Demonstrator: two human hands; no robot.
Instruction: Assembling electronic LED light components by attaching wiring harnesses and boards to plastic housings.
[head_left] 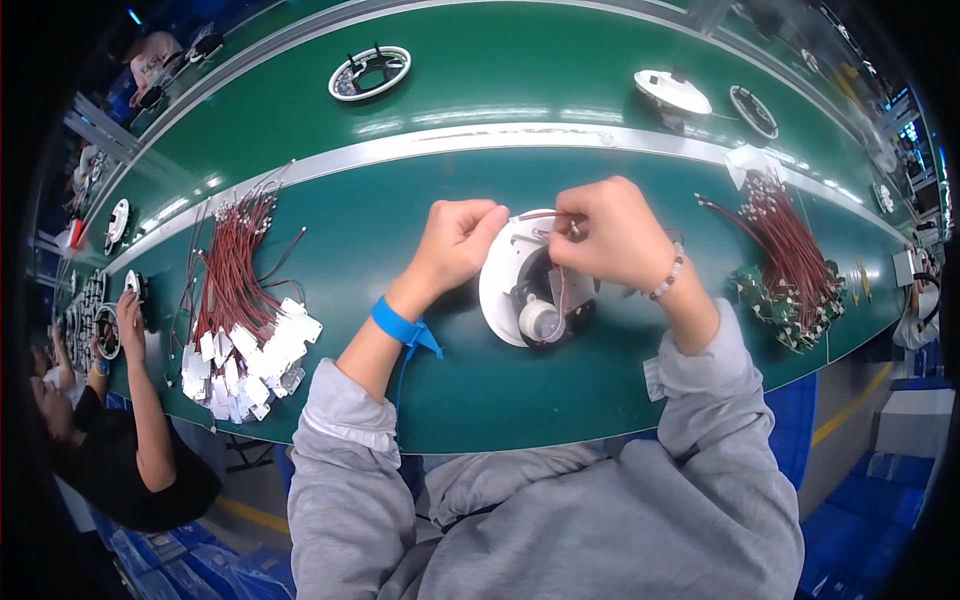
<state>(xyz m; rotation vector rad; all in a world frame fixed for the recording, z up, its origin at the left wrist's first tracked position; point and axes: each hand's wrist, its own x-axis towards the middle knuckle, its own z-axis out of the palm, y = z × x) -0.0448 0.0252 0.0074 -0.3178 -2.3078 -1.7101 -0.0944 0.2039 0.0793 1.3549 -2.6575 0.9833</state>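
Note:
In front of me on the green table (pixel 480 400) rests a white round housing (pixel 498 290). Black parts and a white cylindrical piece (pixel 540 320) sit on its inner side. My left hand (pixel 458 242), with a blue strap at the wrist, is closed at the housing's upper left rim, thumb and forefinger pinched by the end of a thin red-brown wire (pixel 540 215). Over the upper right of the housing, my right hand (pixel 612 235) pinches that wire, fingers curled. The fingertips partly hide what lies between them.
To the left lies a bundle of red-brown wires with white plates (pixel 245 360); to the right, similar wires with green circuit boards (pixel 795 305). Beyond a pale rail, a green belt (pixel 500 70) carries a white ring (pixel 370 73) and a white disc (pixel 672 92). Another person's arm (pixel 150 420) reaches in at left.

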